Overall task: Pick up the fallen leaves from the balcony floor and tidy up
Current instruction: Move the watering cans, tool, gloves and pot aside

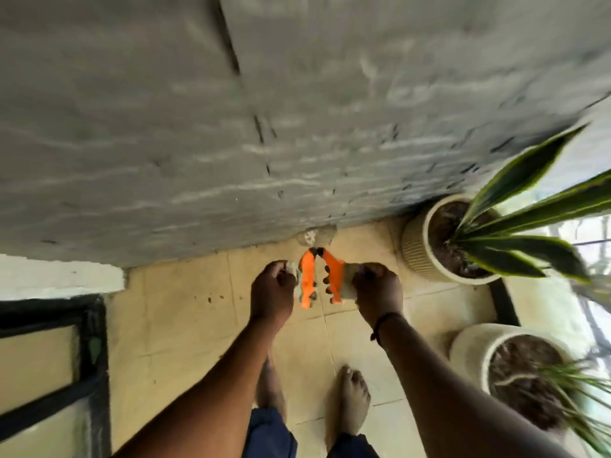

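A grey stone wall fills the upper part of the view, streaked and blurred. Below it lies the balcony floor of pale yellow tiles, meeting the wall along a slanted line. Against the wall, to its right end, stands a ribbed cream pot holding a plant with long green, yellow-edged leaves. A second cream pot with thin grassy leaves sits nearer the person than the first, further from the wall. A black-framed door lies at the wall's left end.

The person stands barefoot on the tiles facing the wall, both forearms extended toward it. The left hand and the right hand are held just short of the wall's base, a small gap between them. Each hand has its fingers curled round the pale cuff end of one orange glove; the two gloves hang side by side between the hands, their tips touching near the wall's foot. A dark cord circles the right wrist.

A few small dark specks lie on the tiles left of the left hand, near the wall's foot; whether these are leaf fragments cannot be told. A chipped patch marks the wall's base just beyond the gloves.
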